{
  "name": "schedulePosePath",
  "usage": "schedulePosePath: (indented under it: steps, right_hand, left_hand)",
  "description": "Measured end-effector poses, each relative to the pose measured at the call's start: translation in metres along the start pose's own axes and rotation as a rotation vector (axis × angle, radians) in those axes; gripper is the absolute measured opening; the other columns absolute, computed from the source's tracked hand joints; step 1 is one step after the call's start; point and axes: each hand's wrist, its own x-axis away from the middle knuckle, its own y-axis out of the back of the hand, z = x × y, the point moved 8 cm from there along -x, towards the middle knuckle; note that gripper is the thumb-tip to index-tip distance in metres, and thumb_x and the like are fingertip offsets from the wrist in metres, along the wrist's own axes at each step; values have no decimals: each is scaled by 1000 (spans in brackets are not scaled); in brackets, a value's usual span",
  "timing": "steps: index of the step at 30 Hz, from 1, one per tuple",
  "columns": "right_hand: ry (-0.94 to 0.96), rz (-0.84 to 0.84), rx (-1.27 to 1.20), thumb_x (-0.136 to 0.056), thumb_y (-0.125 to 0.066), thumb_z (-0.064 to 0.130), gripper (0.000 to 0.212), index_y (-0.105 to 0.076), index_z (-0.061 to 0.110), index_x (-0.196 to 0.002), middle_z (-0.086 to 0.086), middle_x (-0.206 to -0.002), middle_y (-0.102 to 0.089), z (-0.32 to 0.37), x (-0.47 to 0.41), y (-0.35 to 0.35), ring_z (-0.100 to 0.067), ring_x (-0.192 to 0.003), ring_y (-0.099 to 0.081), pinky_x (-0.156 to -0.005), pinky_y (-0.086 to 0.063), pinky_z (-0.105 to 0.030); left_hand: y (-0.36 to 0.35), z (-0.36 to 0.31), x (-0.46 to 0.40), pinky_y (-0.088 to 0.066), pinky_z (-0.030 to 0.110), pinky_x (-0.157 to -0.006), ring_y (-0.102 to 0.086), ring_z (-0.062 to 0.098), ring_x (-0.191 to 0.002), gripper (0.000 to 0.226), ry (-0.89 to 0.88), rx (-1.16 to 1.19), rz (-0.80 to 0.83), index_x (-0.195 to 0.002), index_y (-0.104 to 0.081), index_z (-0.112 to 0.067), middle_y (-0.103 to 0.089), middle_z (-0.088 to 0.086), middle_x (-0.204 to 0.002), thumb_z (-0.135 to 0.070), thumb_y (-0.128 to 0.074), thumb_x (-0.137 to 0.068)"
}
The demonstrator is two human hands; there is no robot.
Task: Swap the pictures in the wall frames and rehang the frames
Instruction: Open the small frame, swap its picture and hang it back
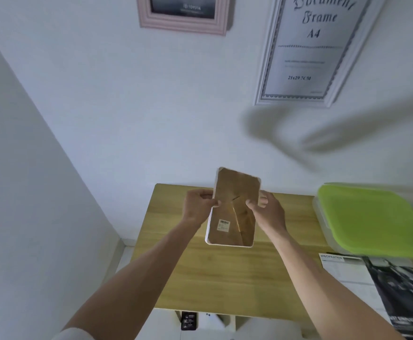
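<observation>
A small white picture frame (233, 212) is held above the wooden table (225, 271), its brown cardboard back with a barcode sticker facing me. My left hand (199, 207) grips its left edge and my right hand (268, 209) grips its right edge, thumbs on the backing. On the wall hang a pink frame (183, 22) with a dark picture at the top and a large white A4 document frame (308, 55) to its right.
A clear storage box with a green lid (372, 217) stands at the table's right. A printed sheet and a dark picture (377, 285) lie at the lower right. The wall corner runs down the left. A small dark item (188, 320) lies below the table.
</observation>
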Motion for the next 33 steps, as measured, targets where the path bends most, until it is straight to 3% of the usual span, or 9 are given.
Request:
schedulePosePath:
  steps: [2,5,7,13,18,22,27,29,33]
  right_hand:
    - [93,41,13,-90,-66,41,47,-58,21,-132,2,-127,-63,41,6,0,-11,-107,-61,-86,-44,-24]
    - [169,66,36,-89,-65,47,22,-64,28,-100,12,-102,-68,96,14,1,-4,-89,-61,-76,-45,-21]
    - [198,31,36,-83,-66,55,28,-60,28,-91,14,-90,-67,121,18,4,-5,-84,-63,-70,-47,-23]
    - [139,-126,12,-83,-70,28,37,-54,16,-114,5,-101,-65,133,19,26,-18,-92,-64,-85,-55,-38]
    - [177,-201,-109,-83,-63,18,13,-65,16,-95,3,-87,-71,133,15,63,-22,-87,-69,-78,-56,-37]
    - [225,-136,-355,-79,-63,19,23,-70,32,-97,7,-98,-74,135,7,100,-18,-99,-69,-88,-58,-50]
    - [343,-126,-487,-86,-67,14,28,-73,35,-104,5,-105,-74,152,-5,160,-20,-104,-68,-85,-59,-46]
    - [377,-125,-561,-90,-66,10,30,-72,30,-110,3,-106,-74,158,-12,183,-23,-101,-69,-74,-59,-37]
    - [452,-138,-628,-93,-66,11,31,-71,30,-117,4,-111,-74,165,-30,233,-19,-104,-69,-78,-57,-34]
  left_hand:
    - [1,-26,8,-47,10,-57,-68,-4,-64,22,-97,-59,-12,-81,-77,-21,-74,-9,-72,-4,-76,-68]
    - [-3,-58,19,-49,19,-55,-69,12,-66,17,-260,-140,-19,-77,-77,-21,-73,-5,-68,-7,-71,-69]
    - [-6,-70,28,-51,24,-60,-67,14,-68,12,-337,-175,-34,-78,-75,-18,-72,-4,-71,-9,-71,-72]
    - [-22,-89,46,-50,14,-73,-65,5,-81,22,-459,-74,38,-97,-72,-16,-71,-8,-87,-13,-80,-76]
    - [-41,-114,52,-48,9,-73,-67,1,-83,32,-443,-52,181,-102,-72,-20,-72,-7,-91,-16,-84,-73]
    - [-25,-154,44,-46,8,-80,-62,-2,-92,36,-603,-61,50,-111,-65,-34,-62,-6,-113,-19,-79,-81]
    - [-17,-202,9,-42,34,-106,-48,15,-123,65,-625,-291,-93,-147,-39,-19,-44,1,-138,-26,-70,-90]
    - [-25,-221,0,-49,34,-100,-59,15,-113,57,-593,-246,-17,-142,-47,-24,-56,-2,-132,-25,-70,-90]
    - [-57,-260,-2,-56,31,-73,-69,14,-83,38,-580,-90,133,-122,-64,-23,-73,-2,-91,-14,-72,-87]
